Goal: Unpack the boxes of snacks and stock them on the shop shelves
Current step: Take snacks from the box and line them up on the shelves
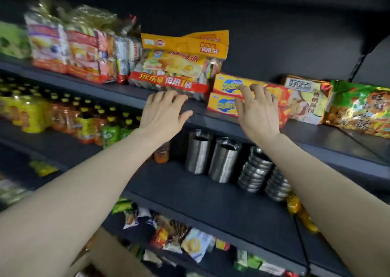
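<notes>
A dark shop shelf point(312, 135) is seen carrying the snacks. A large clear bag of cakes point(175, 70), banded orange above and red below, is stood at its front edge. Just right of it, two yellow biscuit boxes point(223, 86) with blue logos are stacked flat. The left hand point(163, 110) is laid at the bag's base, fingers straight and released. The right hand point(256, 110) is spread before the boxes, nothing grasped.

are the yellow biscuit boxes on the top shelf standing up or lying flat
Lying flat: the two yellow boxes are stacked one on the other, long fronts facing out, just past the right hand.
</notes>
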Demonstrator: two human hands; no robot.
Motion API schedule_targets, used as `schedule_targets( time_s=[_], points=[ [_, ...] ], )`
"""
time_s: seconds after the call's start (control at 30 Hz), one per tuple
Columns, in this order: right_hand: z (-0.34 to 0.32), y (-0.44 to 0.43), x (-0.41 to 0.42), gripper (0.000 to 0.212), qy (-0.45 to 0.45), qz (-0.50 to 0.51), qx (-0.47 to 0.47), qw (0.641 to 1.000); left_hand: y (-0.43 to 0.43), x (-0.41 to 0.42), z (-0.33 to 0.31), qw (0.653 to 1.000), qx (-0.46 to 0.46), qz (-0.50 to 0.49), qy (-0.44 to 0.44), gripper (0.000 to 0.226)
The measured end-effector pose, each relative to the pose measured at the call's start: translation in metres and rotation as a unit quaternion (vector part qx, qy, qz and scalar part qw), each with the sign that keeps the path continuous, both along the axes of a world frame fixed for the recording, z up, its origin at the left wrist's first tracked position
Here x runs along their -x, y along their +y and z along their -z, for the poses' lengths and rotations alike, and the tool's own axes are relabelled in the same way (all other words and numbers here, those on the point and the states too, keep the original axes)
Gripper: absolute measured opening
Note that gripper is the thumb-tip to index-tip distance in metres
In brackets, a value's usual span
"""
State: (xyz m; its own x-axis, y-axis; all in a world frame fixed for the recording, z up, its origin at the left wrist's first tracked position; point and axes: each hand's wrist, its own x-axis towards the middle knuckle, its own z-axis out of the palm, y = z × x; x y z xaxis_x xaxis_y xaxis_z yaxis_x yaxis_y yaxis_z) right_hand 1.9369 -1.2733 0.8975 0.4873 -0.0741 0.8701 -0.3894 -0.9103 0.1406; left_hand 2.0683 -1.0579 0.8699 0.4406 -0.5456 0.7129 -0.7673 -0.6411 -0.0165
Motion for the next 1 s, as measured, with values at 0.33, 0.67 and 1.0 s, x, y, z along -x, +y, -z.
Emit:
schedule_targets(
  time_s=[0.33,0.67,1.0],
  points=[
    [0.224,0.176,-0.054,0.038,0.158,-0.128,-0.083,0.976,0.215,-0.036,0.205,0.982,-0.060,-0.107,0.142,0.045],
    [0.491,0.267,-0.074,0.040,0.366,-0.178,-0.170,0.898,0.322,0.003,0.473,0.898,-0.105,-0.206,0.374,0.041],
    [0.725,0.286,-0.100,0.041,0.532,-0.222,-0.254,0.777,0.318,0.025,0.705,0.831,-0.157,-0.214,0.489,0.053]
  ],
)
